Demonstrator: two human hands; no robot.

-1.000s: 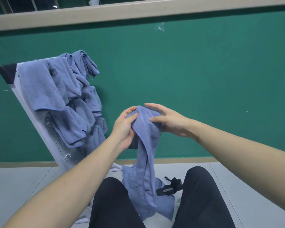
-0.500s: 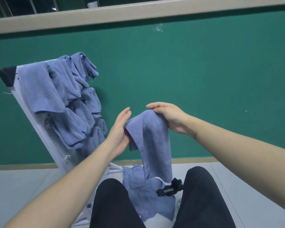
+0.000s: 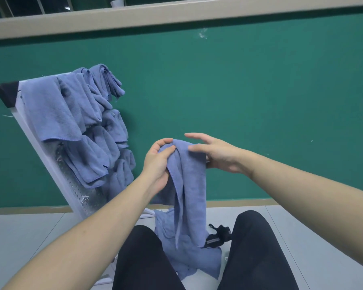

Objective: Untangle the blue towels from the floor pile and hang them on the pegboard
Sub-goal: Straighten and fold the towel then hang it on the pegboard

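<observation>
I hold a blue towel (image 3: 189,181) up at chest height in front of the green wall. My left hand (image 3: 157,164) pinches its top left corner between thumb and fingers. At the top right edge, the thumb of my right hand (image 3: 218,153) lies on the cloth, the forefinger sticks out free above it, and the other fingers are hidden behind the towel. The towel hangs down in a long fold to the blue pile (image 3: 199,262) on the floor between my knees. At the left leans the white pegboard (image 3: 73,189), with several blue towels (image 3: 57,114) draped over it.
A black strap with a clip (image 3: 219,235) lies on the floor beside the pile, by my right knee. My legs in black trousers (image 3: 258,254) frame the pile. The green wall (image 3: 260,101) stands close behind, above the grey floor (image 3: 23,237).
My left hand has come back onto the towel and pinched its top corner. My right hand's forefinger has lifted off the cloth. The towel hangs narrower and more folded.
</observation>
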